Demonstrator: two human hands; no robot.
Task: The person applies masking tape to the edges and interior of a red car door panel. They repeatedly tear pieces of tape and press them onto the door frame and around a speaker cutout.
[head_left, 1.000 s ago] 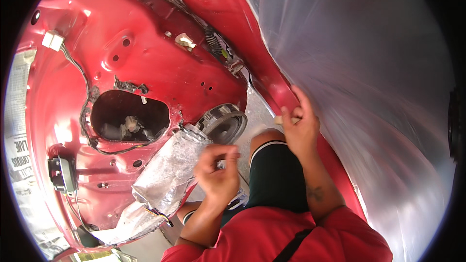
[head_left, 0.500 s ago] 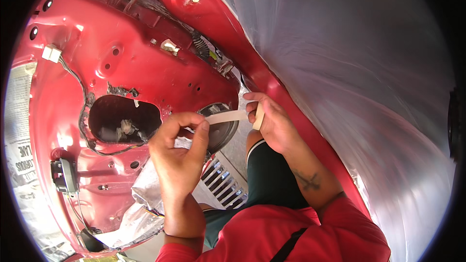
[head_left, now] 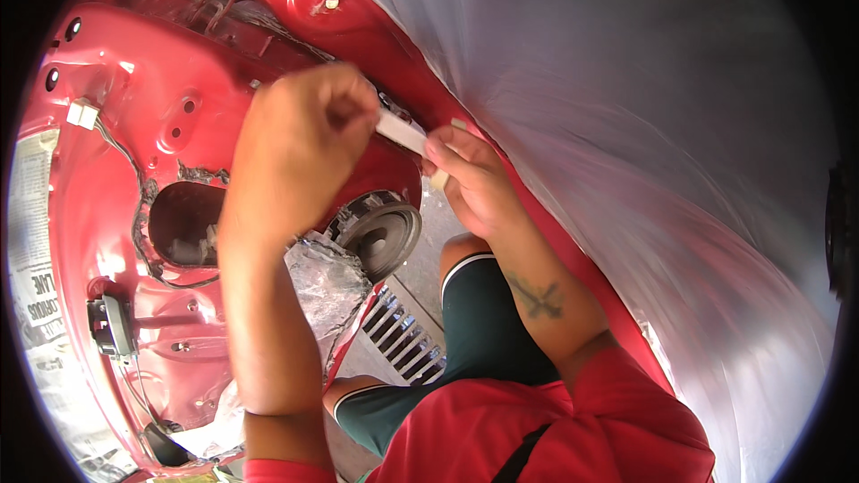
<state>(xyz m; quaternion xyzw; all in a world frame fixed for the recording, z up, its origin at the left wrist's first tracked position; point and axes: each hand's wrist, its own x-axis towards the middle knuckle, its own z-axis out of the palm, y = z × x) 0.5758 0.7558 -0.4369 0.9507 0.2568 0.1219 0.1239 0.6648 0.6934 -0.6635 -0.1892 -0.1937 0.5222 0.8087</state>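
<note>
A pale strip of tape (head_left: 401,132) spans the left hand (head_left: 304,143), its motion-blurred grip pinching one end, and the right hand (head_left: 479,181), its grip pinching the other between thumb and finger, with the yellowish roll (head_left: 439,180) mostly hidden behind the right hand.

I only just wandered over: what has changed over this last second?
The bare left hand has taken hold of the flat, pale tape strip and moved up the picture; the bare right hand, also higher, keeps its cream tape roll. The round, dark-grey speaker and red metal door panel look unchanged.
</note>
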